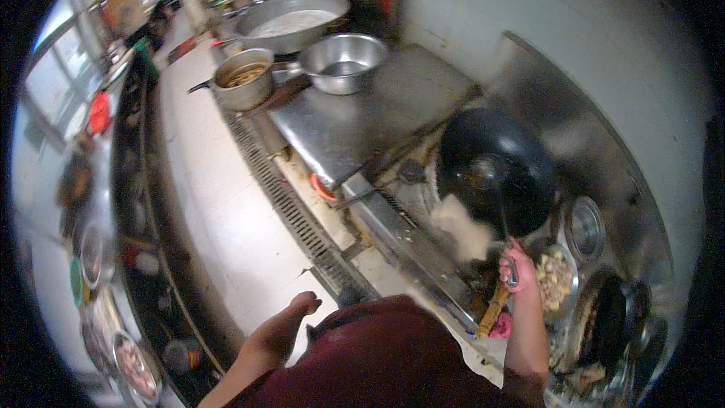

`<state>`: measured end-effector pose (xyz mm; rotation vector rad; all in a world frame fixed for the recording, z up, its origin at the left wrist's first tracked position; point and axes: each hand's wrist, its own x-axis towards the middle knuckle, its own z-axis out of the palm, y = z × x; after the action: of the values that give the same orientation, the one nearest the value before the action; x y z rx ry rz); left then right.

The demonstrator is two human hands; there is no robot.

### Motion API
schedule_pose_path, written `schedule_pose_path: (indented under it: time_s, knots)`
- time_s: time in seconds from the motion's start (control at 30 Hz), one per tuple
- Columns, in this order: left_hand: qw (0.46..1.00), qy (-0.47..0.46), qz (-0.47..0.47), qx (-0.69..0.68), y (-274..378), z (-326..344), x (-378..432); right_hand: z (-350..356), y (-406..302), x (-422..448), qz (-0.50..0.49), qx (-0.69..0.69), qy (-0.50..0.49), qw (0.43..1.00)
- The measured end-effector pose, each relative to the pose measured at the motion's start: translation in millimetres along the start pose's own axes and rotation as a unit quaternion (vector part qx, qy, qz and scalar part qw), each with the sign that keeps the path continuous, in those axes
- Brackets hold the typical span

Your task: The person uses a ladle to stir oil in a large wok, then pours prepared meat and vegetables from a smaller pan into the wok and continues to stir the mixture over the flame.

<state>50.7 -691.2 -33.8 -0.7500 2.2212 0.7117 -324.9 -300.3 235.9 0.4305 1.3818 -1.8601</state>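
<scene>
My right hand [518, 269] is closed around the metal handle [512, 279] of a long cooking utensil, whose thin shaft reaches into a large black wok [498, 175]. The utensil's head is too blurred to make out. A beige cloth [461, 228] lies at the wok's near left edge, left of my right hand. Just right of that hand stands a metal bowl of pale chopped food [555, 280]. My left hand [306, 302] hangs over the floor beside my body, its fingers curled and no object visible in it.
A steel worktop [379, 119] beyond the wok carries a steel basin [342, 62]. Past it stand a pot with brown contents [244, 79] and a wide metal tub [291, 20]. A floor drain grate [272, 181] runs along the stove. Left, a counter holds a tray of meat [135, 365].
</scene>
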Motion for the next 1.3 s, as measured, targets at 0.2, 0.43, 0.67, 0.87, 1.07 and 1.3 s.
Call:
schedule_pose_path:
  time_s: [0.2,0.43,0.67,0.87,1.07,1.3]
  knots:
    - [0.995,0.032,0.087,0.025,-25.2,27.3,33.8,-3.1,12.8,-15.0,-0.056,-0.050,0.097,0.992]
    - [0.995,0.016,0.092,0.037,-2.8,18.9,25.0,4.9,-1.3,4.7,-0.050,0.005,0.015,0.999]
    - [0.984,0.011,0.146,0.106,-15.7,25.2,30.1,12.5,7.6,-4.7,-0.070,-0.045,0.116,0.990]
    - [0.991,0.012,0.122,0.046,-18.6,32.3,41.6,-5.0,-2.2,4.5,-0.021,0.002,0.005,1.000]
    - [0.982,0.036,0.168,0.080,-31.1,54.1,61.0,20.0,8.5,-17.9,-0.043,-0.015,0.091,0.995]
    - [0.991,-0.013,0.116,0.058,10.1,14.2,44.2,18.2,-22.9,7.9,0.011,0.110,-0.018,0.994]
